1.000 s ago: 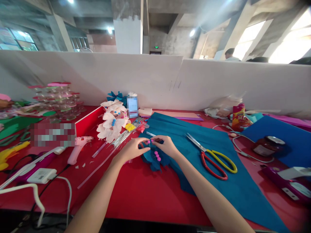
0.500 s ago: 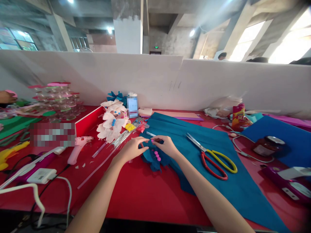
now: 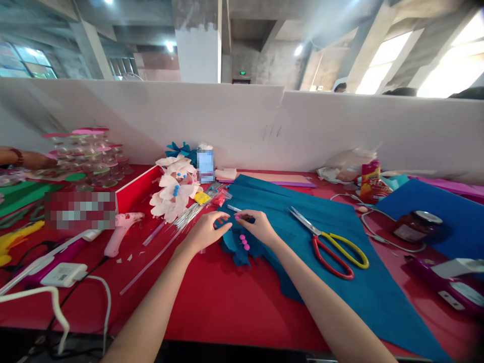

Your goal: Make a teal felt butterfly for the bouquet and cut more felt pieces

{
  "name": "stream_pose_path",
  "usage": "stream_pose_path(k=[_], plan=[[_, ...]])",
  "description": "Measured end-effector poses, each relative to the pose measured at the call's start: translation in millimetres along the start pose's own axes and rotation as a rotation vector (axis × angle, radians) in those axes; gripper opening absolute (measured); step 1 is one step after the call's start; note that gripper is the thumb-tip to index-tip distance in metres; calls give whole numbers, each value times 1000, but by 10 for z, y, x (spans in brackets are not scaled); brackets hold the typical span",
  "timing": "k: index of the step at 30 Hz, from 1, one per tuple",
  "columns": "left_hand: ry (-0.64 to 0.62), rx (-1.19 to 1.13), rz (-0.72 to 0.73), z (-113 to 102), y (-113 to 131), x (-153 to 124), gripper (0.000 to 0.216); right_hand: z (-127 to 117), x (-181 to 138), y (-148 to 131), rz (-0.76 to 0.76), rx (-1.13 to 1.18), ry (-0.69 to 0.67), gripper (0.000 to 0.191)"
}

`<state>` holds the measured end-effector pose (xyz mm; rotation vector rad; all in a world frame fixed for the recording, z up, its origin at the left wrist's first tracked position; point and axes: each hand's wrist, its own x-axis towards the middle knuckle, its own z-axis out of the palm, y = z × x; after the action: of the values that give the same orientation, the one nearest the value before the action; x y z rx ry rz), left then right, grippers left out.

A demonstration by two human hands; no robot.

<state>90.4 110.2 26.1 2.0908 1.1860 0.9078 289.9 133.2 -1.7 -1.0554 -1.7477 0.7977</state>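
Head view: a teal felt flower (image 3: pixel 235 251) is pinched at its upper edge by the left hand (image 3: pixel 204 233), seemingly for steadiness. A pink-tipped stamen (image 3: pixel 238 217) is nipped by the right hand (image 3: pixel 260 228). Pink beads (image 3: pixel 245 242) lie just below the grip.

Matt teal felt sheet (image 3: pixel 340 287) lies on the glossy red tabletop (image 3: pixel 223 302).

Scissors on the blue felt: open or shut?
Shut. The scissors lie flat on the blue felt, their blades closed into one narrow strip, red and yellow handles side by side.
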Motion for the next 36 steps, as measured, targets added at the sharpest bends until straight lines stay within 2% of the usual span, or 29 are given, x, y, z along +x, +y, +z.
stream_pose_path(k=[6,13,22,28,36], plan=[[-24,-77,-87,146,-111,6,43,-2,27,22,68,127,54,31],[5,-231,-228,270,-118,58,33,-8,75,59,115,200,30,35],[49,-481,-378,344,-64,227,34,-22,106,59,70,126,-38,31],[33,-552,-406,367,-92,321,42,-62,112,2,33,56,-39,27],[69,-554,-411,389,-69,331,41,-55,102,-48,-7,-43,-84,22]])
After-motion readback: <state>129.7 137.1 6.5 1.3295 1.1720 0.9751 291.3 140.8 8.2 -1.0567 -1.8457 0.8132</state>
